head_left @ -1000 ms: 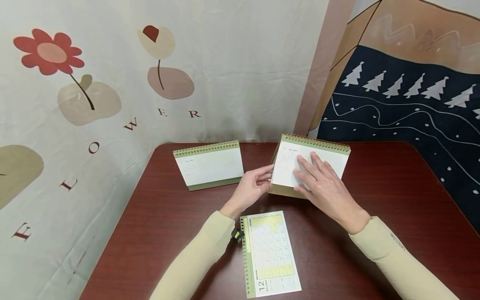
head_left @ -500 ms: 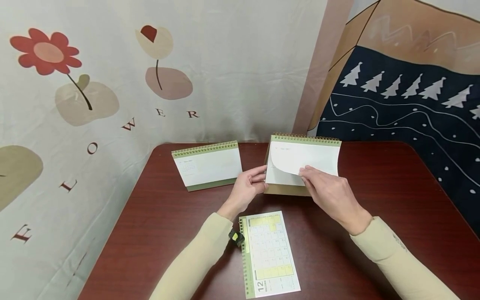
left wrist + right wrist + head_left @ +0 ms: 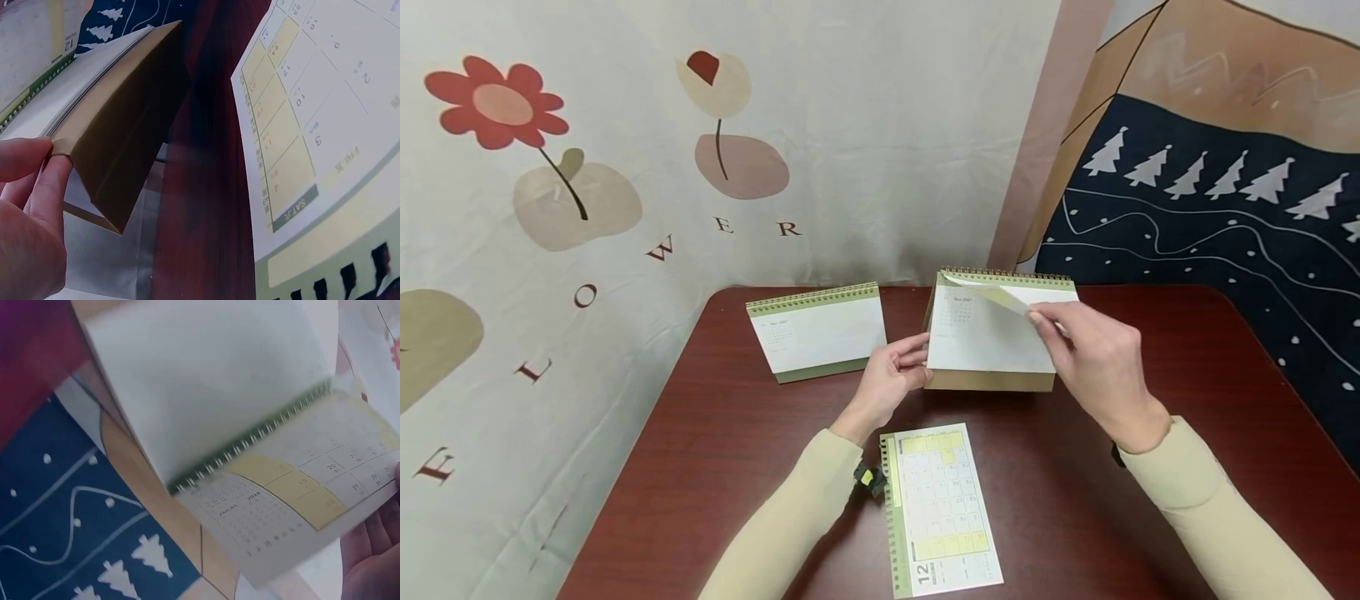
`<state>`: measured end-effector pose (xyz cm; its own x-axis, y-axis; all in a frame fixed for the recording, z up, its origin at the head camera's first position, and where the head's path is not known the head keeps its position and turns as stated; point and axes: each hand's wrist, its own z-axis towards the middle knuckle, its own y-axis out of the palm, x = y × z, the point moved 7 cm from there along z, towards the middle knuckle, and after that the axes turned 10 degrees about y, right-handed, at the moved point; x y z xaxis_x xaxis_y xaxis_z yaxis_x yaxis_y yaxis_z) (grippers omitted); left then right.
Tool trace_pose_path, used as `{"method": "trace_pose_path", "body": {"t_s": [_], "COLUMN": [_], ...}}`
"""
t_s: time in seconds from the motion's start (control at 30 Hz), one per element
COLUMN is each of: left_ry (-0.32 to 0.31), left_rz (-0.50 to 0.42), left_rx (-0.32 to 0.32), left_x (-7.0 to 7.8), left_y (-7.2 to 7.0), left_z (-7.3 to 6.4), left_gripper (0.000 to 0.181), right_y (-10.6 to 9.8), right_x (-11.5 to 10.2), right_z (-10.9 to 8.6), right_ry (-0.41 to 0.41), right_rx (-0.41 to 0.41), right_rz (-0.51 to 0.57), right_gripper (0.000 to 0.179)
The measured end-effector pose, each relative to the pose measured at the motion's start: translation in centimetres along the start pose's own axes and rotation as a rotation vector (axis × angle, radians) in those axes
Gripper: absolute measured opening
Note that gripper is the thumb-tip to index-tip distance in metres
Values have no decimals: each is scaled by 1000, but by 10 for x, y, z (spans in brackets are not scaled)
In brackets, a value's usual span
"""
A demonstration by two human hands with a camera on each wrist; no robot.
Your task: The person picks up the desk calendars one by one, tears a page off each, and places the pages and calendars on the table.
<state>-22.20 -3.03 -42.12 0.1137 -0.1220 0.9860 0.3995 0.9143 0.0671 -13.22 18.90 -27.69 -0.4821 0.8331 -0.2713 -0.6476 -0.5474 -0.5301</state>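
Observation:
A spiral-bound desk calendar (image 3: pixel 988 337) with a brown cardboard stand (image 3: pixel 128 119) stands at the back right of the table. My left hand (image 3: pixel 887 382) grips its lower left edge; in the left wrist view, the thumb lies above and a finger below the cardboard. My right hand (image 3: pixel 1101 362) pinches the edge of a page (image 3: pixel 1003 297) that is raised and curved up near the rings. The right wrist view shows this lifted page (image 3: pixel 306 487) with yellow-marked date squares, partly blurred, and my right hand at the edge. A mostly white sheet lies under it.
Another green-edged desk calendar (image 3: pixel 823 333) stands to the left, close to my left hand. A 12-month calendar pad (image 3: pixel 943 500) lies flat at the front of the red-brown table (image 3: pixel 700 475). Behind hangs a printed curtain (image 3: pixel 880 150).
My right hand went from lying on the page to pinching its lower edge and lifting it up towards the rings. The calendar shifted slightly left; my left hand stayed on it.

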Motion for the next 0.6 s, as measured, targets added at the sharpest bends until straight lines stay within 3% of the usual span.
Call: {"method": "trace_pose_path", "body": {"t_s": [0.13, 0.37, 0.6], "left_ry": [27, 65, 63], "left_rz": [22, 65, 120], "left_rx": [-17, -51, -65], "left_x": [2, 5, 3], "left_y": [1, 3, 2], "left_z": [-1, -3, -5], "left_gripper": [59, 57, 55], "right_y": [-12, -25, -26], "right_x": [0, 5, 11], "right_z": [17, 47, 69], "right_ry": [15, 77, 84], "right_rx": [49, 90, 62], "right_rz": [-2, 17, -14], "right_gripper": [17, 15, 15]}}
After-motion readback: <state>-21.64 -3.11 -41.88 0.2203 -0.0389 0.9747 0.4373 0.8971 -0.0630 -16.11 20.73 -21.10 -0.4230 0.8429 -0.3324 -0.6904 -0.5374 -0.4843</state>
